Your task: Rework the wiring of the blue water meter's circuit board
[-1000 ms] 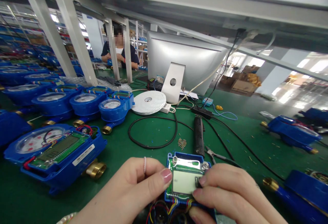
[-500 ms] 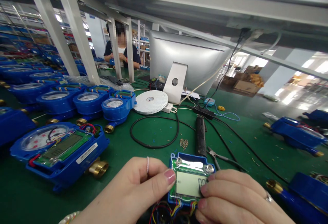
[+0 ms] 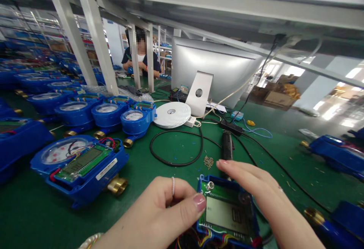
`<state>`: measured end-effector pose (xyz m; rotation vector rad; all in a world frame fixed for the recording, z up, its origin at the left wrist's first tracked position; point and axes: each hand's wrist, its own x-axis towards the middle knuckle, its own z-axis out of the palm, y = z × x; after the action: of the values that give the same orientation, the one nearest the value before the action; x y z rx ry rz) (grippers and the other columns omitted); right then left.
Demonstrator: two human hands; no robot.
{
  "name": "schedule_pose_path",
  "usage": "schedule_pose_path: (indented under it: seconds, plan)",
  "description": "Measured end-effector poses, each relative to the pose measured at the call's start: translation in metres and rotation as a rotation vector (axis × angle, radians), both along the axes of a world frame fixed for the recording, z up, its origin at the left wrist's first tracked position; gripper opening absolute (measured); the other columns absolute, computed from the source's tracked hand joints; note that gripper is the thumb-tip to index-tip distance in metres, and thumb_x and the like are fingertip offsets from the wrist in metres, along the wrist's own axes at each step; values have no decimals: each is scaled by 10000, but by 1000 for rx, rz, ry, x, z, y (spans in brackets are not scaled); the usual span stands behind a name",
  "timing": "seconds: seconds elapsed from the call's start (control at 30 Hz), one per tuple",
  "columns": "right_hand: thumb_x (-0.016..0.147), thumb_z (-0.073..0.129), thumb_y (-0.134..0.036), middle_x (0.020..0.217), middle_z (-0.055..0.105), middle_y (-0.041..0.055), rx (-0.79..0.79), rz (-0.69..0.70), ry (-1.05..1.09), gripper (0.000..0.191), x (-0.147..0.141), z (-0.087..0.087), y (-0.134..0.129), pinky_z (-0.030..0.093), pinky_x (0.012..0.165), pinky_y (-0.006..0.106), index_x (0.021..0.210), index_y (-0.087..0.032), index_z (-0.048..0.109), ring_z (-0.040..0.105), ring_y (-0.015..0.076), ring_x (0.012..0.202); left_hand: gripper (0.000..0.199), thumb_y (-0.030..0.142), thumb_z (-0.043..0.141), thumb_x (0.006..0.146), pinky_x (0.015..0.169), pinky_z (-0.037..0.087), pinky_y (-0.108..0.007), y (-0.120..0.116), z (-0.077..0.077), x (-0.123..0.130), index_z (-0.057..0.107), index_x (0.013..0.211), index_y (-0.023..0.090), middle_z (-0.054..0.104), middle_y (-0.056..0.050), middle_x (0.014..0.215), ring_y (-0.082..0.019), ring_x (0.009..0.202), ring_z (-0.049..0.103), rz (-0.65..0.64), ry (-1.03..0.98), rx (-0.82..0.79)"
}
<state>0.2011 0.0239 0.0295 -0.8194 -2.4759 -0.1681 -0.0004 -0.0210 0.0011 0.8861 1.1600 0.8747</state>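
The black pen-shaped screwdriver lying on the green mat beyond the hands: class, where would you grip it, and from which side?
Grip the black pen-shaped screwdriver around its ribbed barrel, probably coming from above on the right. It lies flat, pointing away, its cable trailing from the far end, and the right hand is already nearest.
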Motion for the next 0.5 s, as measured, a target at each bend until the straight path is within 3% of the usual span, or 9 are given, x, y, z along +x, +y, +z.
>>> schedule_pose_path:
  seconds: [0.17,0.3,0.5]
  plan:
    - [753,653,-558,1157,624,14,24,18,-46,637,-14,-3,1,548,835,240,1260,-213,479,616,172,1024,506,648,646,672,597,343,-276,-2,1,1,583,822,168,565,9,662,-144,628,466,24,12,-20]
    - [787,596,-591,1104,651,16,87,19,-69,607,-13,-4,3,572,801,251,1231,-190,497,650,170,956,509,644,665,652,635,353,-281,-3,4,3,582,782,158,564,4,689,-154,681,472,46,30,-12]
    - [767,610,-611,1115,647,60,168,74,-156,663,-2,-4,6,596,754,267,1234,-157,488,658,192,961,488,649,533,774,601,344,-261,2,8,-5,639,772,172,525,7,652,-158,687,469,-165,176,131]
